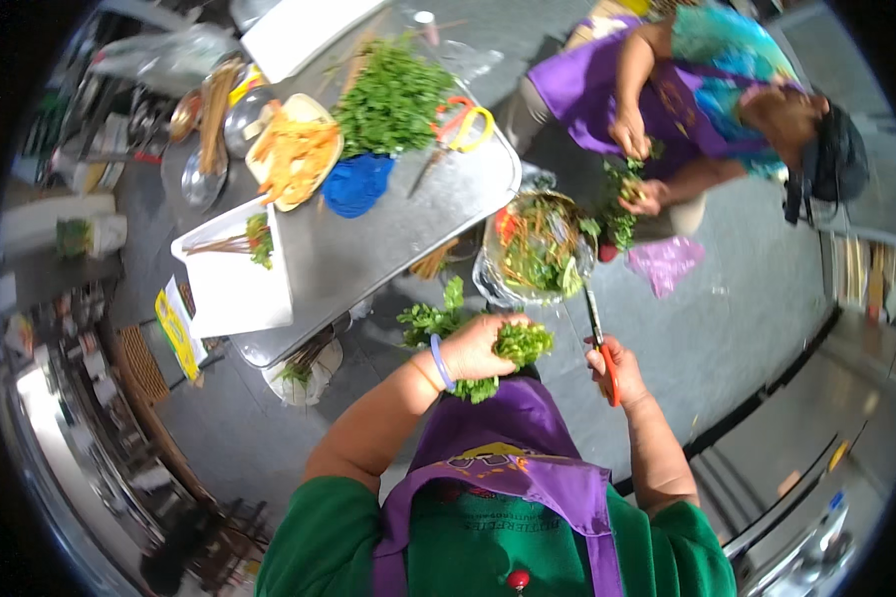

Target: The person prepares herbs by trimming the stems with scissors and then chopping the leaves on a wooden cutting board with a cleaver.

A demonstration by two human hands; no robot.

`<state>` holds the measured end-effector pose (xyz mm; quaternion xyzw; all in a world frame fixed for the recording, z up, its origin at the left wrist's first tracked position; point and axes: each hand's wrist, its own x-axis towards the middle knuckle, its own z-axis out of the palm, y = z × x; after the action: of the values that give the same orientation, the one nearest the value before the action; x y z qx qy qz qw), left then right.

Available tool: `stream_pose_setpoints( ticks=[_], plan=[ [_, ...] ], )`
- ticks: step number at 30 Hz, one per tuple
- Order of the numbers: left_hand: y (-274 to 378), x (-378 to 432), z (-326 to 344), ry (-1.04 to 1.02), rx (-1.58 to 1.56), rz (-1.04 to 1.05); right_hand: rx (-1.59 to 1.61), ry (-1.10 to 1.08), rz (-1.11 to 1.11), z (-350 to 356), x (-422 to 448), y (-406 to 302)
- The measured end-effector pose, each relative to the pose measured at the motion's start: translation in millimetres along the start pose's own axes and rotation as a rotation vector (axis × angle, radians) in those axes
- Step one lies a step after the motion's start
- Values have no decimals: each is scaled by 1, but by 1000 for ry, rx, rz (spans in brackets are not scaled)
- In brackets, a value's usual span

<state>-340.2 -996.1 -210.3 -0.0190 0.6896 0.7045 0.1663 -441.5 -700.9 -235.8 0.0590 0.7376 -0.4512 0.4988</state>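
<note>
My left hand (pixel 479 348) grips a bunch of leafy green herbs (pixel 524 343) above my lap. Its pale cut stems point right, while leaves spread out on the left and below the hand. In my right hand (pixel 626 373) is a pair of scissors with orange-red handles (pixel 609 373); the blades point away from me, and whether they are parted cannot be told. Just beyond both hands stands a waste bin lined with clear plastic (pixel 485 280), filled with green and orange vegetable scraps (pixel 541 242). The scissor tips come close to its near right rim.
On the metal table (pixel 328 254) lie a herb pile (pixel 392 97), red-and-yellow-handled scissors (pixel 459 130), a blue cloth-like bundle (pixel 357 183), a basket of orange pieces (pixel 295 153) and a white tray (pixel 243 298). A co-worker (pixel 657 112) trims greens at right. A pink plastic bag (pixel 666 263) lies on the floor.
</note>
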Motion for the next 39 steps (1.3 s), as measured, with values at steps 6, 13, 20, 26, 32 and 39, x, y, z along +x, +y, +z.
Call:
stream_pose_setpoints(
  ticks=[6, 13, 20, 26, 32, 39],
  plan=[
    [2, -84, -20, 199, 118, 17, -696, 191, -201, 7, 73, 50],
    [2, -210, -6, 830, -1068, -133, -1022, -166, -1010, 231, 92, -132],
    [8, -343, 61, 1312, -430, -232, -1648, -324, -1150, 367, 161, -171],
    [-16, -429, 100, 1460, -631, -191, -1577, -236, -1037, 380, 132, -164],
    [2, -532, 134, 1665, -672, 157, -1360, -114, -971, 281, 60, -88],
    [-96, -679, 208, 2129, -749, -3, -2040, -463, -95, 150, -36, 13]
  ],
)
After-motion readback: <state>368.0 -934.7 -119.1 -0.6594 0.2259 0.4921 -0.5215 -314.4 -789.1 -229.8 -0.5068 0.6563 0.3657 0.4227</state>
